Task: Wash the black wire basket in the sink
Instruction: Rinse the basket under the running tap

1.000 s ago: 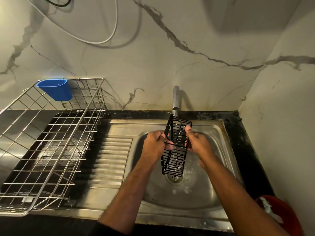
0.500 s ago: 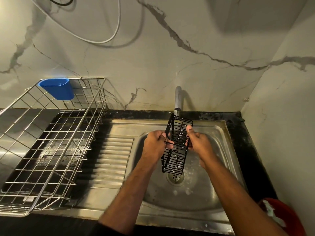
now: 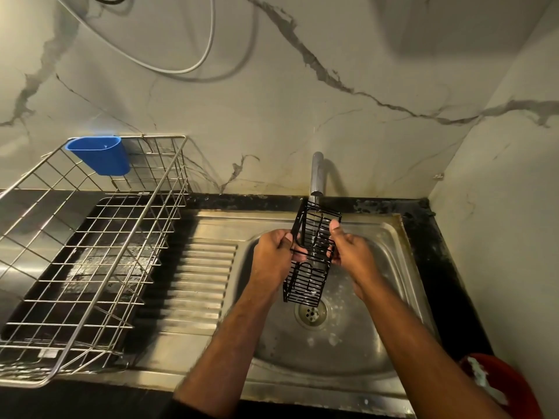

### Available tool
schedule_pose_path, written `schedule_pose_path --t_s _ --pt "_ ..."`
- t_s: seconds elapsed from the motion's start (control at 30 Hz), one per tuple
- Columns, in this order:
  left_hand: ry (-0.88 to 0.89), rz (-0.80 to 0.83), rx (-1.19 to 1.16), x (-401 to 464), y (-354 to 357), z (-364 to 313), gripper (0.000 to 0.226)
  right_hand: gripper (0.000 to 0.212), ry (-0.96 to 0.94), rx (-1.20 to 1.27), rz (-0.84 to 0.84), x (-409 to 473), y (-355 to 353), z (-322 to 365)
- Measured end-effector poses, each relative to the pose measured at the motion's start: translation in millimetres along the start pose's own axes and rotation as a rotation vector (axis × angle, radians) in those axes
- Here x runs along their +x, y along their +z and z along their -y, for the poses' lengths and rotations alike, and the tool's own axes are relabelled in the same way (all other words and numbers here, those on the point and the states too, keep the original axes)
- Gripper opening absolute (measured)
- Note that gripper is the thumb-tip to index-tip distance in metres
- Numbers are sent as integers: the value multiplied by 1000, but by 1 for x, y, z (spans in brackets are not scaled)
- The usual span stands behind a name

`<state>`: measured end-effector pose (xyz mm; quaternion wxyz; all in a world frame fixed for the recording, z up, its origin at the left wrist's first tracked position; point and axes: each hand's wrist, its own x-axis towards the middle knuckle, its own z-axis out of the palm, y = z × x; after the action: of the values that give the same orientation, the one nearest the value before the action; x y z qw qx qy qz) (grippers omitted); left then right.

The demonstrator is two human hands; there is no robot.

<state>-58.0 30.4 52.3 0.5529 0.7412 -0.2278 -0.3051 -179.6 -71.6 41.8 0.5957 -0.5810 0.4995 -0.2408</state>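
Black wire basket [image 3: 311,255] is hanging over the sink [image 3: 390,237], long axis running twelve to six under the tap [image 3: 316,173]; left hand [image 3: 273,255] at nine and right hand [image 3: 348,252] at three are gripping its sides, equally near.

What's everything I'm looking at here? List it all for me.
black wire basket: one, black, held on end over the sink under the tap
tap: one, steel, at the back wall, water running
sink: one, steel, drain at the bottom
dish rack: one, silver wire, left of the sink
blue cup: one, hung on the rack's back corner
cable: one, white, looped on the wall
red tub: one, bottom right, partly seen
left hand: grips the basket's left side
right hand: grips the basket's right side
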Motion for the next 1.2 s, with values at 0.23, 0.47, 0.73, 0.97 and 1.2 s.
schedule_pose_path --t_s 0.23,0.47,0.73,0.97,1.2 --pt "5 -1 2 -1 -1 0 26 39 -23 37 14 -7 -3 5" --pt "7 -10 -10 -7 -1 -6 26 46 -7 35 8 -7 -3 7" --pt "6 -4 -14 -7 -1 -6 25 46 -3 52 13 -6 -3 4" --pt "8 -4 -13 -7 -2 -9 26 46 -11 61 15 -1 -2 1" --pt "-3 -10 -3 -7 -2 -12 27 47 -25 52 11 0 -2 2"
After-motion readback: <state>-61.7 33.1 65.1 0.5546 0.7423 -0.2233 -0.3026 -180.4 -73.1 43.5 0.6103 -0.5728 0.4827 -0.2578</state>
